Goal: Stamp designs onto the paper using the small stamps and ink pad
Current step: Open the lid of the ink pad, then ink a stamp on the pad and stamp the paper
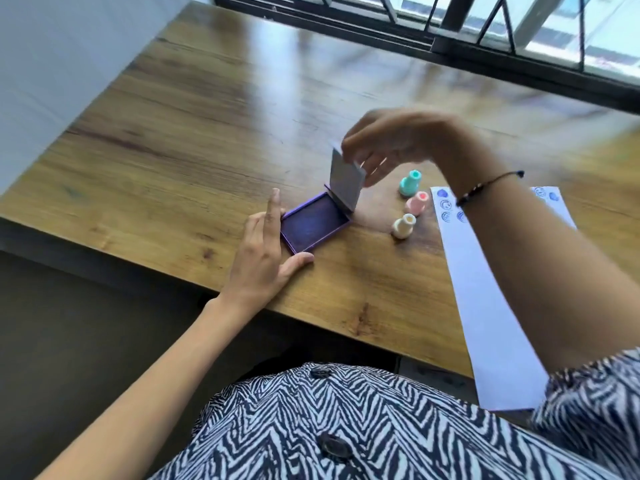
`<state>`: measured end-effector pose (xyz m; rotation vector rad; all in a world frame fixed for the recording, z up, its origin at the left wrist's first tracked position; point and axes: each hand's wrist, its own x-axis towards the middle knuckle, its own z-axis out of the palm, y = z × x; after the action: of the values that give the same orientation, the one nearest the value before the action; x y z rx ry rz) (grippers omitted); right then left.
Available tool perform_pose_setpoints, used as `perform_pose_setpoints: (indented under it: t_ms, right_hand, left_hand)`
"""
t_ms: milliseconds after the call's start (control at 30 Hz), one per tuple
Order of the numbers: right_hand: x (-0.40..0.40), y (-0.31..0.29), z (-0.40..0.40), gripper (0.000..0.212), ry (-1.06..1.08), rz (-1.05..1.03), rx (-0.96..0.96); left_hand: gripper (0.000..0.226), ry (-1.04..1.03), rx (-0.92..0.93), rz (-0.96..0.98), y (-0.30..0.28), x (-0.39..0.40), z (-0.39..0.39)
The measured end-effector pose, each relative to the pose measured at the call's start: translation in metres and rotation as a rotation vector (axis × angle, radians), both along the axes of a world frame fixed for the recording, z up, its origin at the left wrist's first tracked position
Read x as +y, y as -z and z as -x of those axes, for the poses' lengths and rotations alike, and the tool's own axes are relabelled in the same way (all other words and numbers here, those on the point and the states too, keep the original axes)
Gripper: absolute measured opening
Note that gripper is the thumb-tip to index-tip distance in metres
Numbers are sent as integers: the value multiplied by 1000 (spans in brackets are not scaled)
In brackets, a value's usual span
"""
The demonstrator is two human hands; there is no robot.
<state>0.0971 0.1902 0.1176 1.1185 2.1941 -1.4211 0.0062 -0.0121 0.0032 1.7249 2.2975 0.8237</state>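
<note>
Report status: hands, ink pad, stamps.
Left hand steadies ink pad base; right hand pinches raised lid. Three stamps stand untouched beside pad. Paper already carries blue prints. Nothing in the way.

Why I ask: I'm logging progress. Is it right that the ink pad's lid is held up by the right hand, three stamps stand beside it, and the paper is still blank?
Not quite. The head view shows the paper already carries blue prints at its far end. The rest holds: the right hand holds up the ink pad lid, with three stamps beside it.
</note>
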Motion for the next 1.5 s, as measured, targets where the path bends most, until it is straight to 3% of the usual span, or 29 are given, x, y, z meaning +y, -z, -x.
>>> perform_pose_setpoints:
  t_ms: [133,233,400,533,667,800,867,933,1033,1267,1500]
  right_hand:
    - [22,-7,-3,12,124,-177,-9]
    - [31,-5,-7,26,179,-320,-35]
    - [28,-3,-20,20,226,-527,19]
    - [-4,8,-45,6,82,-647,-100]
    - [-44,36,-72,28,-102,-805,-319]
    - [-64,58,-78,16,49,-827,-121]
    - [-67,58,-78,11,220,-705,119]
    - [-76,51,-75,8,386,-361,361]
    - [-89,52,-70,16,464,-90,536]
    - [-109,64,-54,9,486,-101,574]
    - [-118,69,-40,24,472,-47,599]
  left_hand:
    - [97,-13,57,4,-1,-1,1]
    - [87,-31,92,-43,-4,0,-1]
    - [83,-19,16,-80,-14,8,-9]
    - [78,11,-41,-106,-19,11,-20]
    - [61,9,-97,-158,-21,13,-31]
    - [41,-27,-209,-208,-23,10,-40]
    - [35,-52,-408,-191,-24,10,-43]
    - [33,-88,-739,-129,-26,10,-45]
    - [31,-146,-1024,-130,-28,13,-47]
    - [21,-166,-1098,-188,-28,1,-40]
    - [13,-243,-1198,-207,-24,-10,-30]
